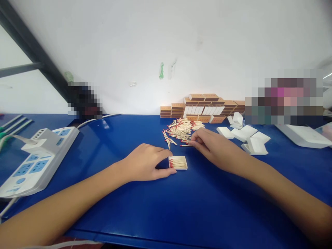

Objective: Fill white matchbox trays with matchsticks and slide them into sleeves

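A small white matchbox tray [178, 163] with several red-tipped matches in it lies on the blue table [166, 207]. My left hand [145, 162] grips the tray's left end between thumb and fingers. My right hand [207, 143] reaches to the near edge of a loose pile of matches [181, 129], fingertips pinched together on matches there. A single match [185, 145] lies just below those fingertips.
Stacked brown matchbox sleeves [204, 107] stand against the white wall. Empty white trays [246, 136] lie to the right of my right hand. A white and blue power strip [36, 159] with a charger sits far left. A white flat object [303, 135] is far right.
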A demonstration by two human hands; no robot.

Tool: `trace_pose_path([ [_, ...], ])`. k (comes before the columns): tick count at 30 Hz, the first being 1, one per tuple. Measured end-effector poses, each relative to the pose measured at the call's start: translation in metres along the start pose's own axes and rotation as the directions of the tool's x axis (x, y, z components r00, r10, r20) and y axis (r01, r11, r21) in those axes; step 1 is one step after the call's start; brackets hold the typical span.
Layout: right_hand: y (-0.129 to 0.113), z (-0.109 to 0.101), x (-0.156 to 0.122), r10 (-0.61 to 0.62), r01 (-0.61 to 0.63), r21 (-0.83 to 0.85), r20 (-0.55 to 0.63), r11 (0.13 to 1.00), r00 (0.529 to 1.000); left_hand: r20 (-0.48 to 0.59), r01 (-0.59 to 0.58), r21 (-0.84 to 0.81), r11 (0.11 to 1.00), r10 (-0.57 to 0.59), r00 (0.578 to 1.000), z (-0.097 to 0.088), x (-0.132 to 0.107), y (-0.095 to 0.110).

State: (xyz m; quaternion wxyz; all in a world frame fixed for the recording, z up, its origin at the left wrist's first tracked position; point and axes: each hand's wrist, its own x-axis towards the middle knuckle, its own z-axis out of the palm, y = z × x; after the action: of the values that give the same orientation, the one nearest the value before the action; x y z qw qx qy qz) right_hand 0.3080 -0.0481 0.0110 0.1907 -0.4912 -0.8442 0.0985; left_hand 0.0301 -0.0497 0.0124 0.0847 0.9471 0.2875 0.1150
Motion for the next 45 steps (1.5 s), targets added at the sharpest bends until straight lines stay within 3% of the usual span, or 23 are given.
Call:
trace_pose_path([
  [6,0.003,-0.011,-0.001,0.021,-0.022,-0.055,-0.006,0.998,1.000,-0.033,0.016,0.001,1.000,-0.016,0.999,-0.002,0.000,-0.002],
  [13,0.006,-0.008,-0.003,0.058,-0.050,-0.050,0.170,0.997,0.984,-0.038,-0.008,0.009,1.000,0.008,0.999,0.001,0.000,-0.001],
  [20,0.001,0.010,0.003,0.027,-0.008,-0.129,0.146,0.992,0.989,-0.042,-0.007,0.025,1.000,0.008,0.999,0.002,-0.001,-0.001],
  [25,0.002,0.010,0.005,-0.013,0.018,-0.038,0.121,0.999,0.993,-0.037,-0.010,0.020,1.000,0.011,0.999,0.001,0.000,-0.001],
  [32,0.003,0.010,0.006,0.026,-0.018,-0.060,0.137,0.998,0.990,-0.036,-0.012,0.027,1.000,0.013,0.999,0.001,-0.001,-0.001],
  [38,-0.019,0.000,-0.002,-0.027,0.016,0.085,0.133,0.996,0.991,-0.039,0.019,0.025,0.999,-0.018,0.999,0.002,0.000,-0.001],
  [45,-0.042,0.011,-0.005,-0.112,0.096,0.094,0.174,0.991,0.978,-0.039,0.029,0.039,0.999,-0.028,0.999,0.001,0.000,0.001],
])
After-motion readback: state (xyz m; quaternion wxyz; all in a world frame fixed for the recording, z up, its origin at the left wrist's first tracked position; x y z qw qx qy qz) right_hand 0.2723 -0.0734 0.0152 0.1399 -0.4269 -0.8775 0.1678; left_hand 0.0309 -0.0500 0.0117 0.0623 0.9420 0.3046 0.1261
